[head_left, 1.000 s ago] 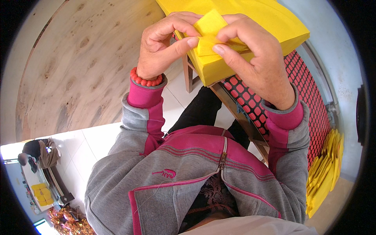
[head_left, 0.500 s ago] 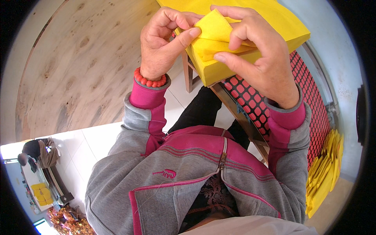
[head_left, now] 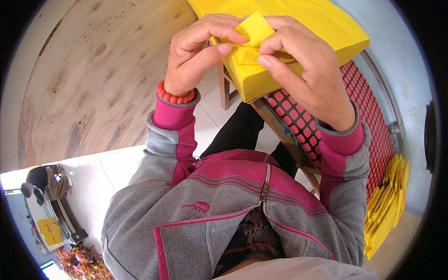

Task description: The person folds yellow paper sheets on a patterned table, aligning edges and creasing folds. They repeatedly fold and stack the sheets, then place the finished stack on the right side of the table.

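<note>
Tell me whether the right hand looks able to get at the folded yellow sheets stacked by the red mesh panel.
Probably not at once. The right hand is pinching the yellow sheet with the left hand on the yellow stack. The folded sheets lie low, beyond the red mesh panel.

Yellow paper sheet (head_left: pixel 254 30); red bead bracelet (head_left: pixel 175 97); red mesh crate (head_left: pixel 368 116).

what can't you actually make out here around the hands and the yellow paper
- Head view: the folds of the small yellow paper sheet are partly covered by the left hand and right hand.
- Head view: the thick stack of yellow paper runs off the top edge.
- Head view: the red mesh crate is partly hidden by the right sleeve.
- Head view: the distant person at lower left is too small and warped.
</note>
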`<state>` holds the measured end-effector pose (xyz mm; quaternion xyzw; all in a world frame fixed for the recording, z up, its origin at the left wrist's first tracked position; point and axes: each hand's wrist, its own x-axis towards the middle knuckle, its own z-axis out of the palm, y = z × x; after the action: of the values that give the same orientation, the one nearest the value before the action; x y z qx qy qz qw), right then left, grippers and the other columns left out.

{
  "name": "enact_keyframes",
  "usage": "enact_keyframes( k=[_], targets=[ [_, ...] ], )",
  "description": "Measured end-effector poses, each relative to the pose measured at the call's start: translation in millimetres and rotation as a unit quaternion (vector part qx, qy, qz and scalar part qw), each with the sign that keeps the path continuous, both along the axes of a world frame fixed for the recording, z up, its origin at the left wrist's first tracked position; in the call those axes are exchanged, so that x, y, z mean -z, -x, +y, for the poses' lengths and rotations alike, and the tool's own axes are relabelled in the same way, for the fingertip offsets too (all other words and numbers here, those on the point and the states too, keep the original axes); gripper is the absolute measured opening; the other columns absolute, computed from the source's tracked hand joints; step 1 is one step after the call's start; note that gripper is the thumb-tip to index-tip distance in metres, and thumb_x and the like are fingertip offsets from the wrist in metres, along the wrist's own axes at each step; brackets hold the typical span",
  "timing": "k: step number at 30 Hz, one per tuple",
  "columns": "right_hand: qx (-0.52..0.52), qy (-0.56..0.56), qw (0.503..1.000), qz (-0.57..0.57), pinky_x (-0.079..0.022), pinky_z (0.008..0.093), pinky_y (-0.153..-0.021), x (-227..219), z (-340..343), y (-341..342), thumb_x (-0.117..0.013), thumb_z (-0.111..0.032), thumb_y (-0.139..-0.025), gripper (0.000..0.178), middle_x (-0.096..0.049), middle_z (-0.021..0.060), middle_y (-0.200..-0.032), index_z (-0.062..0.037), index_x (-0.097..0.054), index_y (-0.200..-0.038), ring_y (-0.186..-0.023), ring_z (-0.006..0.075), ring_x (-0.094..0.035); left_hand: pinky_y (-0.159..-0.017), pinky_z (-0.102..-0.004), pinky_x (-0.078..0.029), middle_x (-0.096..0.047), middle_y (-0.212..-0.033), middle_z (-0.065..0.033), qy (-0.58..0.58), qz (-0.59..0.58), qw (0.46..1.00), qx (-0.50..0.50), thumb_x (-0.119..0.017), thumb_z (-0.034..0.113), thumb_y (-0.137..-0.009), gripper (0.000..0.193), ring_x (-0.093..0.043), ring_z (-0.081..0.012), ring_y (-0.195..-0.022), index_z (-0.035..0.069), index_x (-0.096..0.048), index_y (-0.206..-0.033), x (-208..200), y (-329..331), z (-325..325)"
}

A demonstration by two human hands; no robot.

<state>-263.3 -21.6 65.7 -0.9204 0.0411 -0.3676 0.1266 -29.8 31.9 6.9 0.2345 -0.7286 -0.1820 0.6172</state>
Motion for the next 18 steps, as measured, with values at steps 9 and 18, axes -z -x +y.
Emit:
enact_keyframes(
  k=[9,18],
  targets=[
    [0.006,-0.001,1.000,-0.001,-0.050,0.0343,-0.085,-6,5,-1,-0.069,-0.002,-0.088,0.012,-0.066,0.0183,-0.108,0.0017,-0.062,-0.096,-0.098,0.0309,-0.065,-0.102,-0.0397,-0.045,-0.069,-0.116,-0.0164,-0.011,-0.019,1.000,-0.005,-0.059,-0.001,-0.089,0.020,-0.061,-0.0290,-0.117,-0.001,-0.073,-0.103,1,0,1],
    [0.004,-0.186,0.979,-0.088,-0.053,0.0369,-0.096,18,10,30,-0.075,-0.009,-0.088,0.017,-0.066,0.0112,-0.091,0.0005,-0.065,-0.099,-0.079,0.0170,-0.063,-0.096,-0.0317,-0.045,-0.069,-0.111,-0.0132,0.050,-0.033,0.996,-0.065,-0.055,-0.001,-0.089,0.019,-0.062,-0.0204,-0.107,-0.002,-0.072,-0.098,22,-7,-11]
  ],
)
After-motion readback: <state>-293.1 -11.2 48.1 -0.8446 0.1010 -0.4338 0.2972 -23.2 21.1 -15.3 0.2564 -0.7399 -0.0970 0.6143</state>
